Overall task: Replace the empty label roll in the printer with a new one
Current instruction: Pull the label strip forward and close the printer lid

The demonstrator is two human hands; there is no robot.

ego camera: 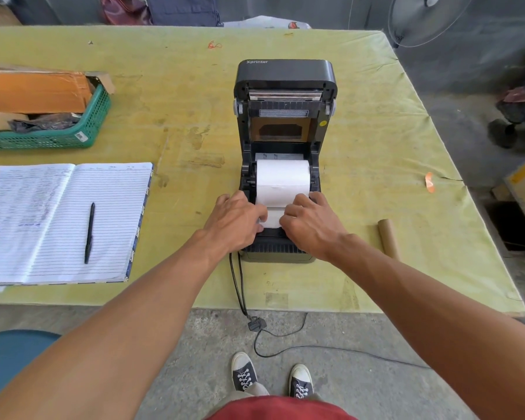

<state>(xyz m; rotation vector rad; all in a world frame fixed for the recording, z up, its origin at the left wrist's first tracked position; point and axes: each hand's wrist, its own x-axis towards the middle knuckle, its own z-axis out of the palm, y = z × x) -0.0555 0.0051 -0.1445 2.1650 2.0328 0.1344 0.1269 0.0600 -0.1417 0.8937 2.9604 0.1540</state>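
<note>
A black label printer (285,77) stands on the table with its lid swung up and back. A full white label roll (283,177) sits in its open bay. The roll's loose white strip (273,218) runs toward me over the front of the printer. My left hand (237,219) pinches the strip's left edge and my right hand (309,221) pinches its right edge, both resting on the printer's front. A bare brown cardboard core (388,237) lies on the table to the right of the printer.
An open lined notebook (43,225) with a black pen (89,233) lies at the left. Behind it stands a green basket (85,128) holding cardboard. The printer's black cable (240,289) hangs over the yellow-green table's (361,131) near edge to the floor.
</note>
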